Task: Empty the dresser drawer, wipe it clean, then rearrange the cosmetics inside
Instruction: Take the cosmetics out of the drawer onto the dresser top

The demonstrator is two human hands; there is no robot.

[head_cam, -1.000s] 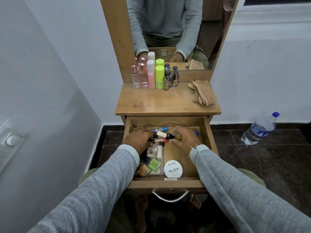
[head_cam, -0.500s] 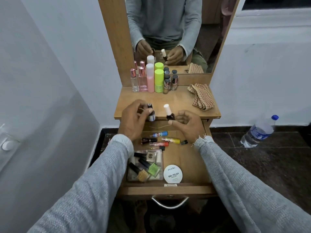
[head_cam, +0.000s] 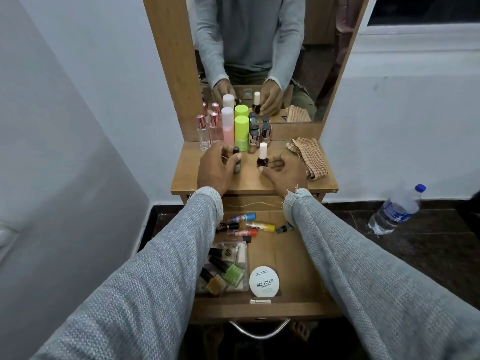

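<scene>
Wooden dresser top point(head_cam: 213, 175) is where you've got both hands right now, each one setting down a small bottle. Your left hand point(head_cam: 214, 168) has thumb and fingers curled round a dark-capped bottle point(head_cam: 236, 159), and your right hand point(head_cam: 281, 171) pinches a white-capped nail polish point(head_cam: 262, 158) at its dark base.

Stuff that could bite you: those two stand just in front of the cluster of bottles point(head_cam: 235, 131) by the mirror, so a sloppy release or a sleeve dragging back could knock them over like dominoes. The tall white cap looks top-heavy to me.

Down in the open drawer point(head_cam: 298, 258) a lot is still left: loose tubes point(head_cam: 249, 226), a clear box of polishes point(head_cam: 226, 268), a round white tin point(head_cam: 264, 281). Your forearms cross right over it, so pulling back low could scatter the tubes. The checked cloth point(head_cam: 307, 157) lies unused just beside your right hand.
</scene>
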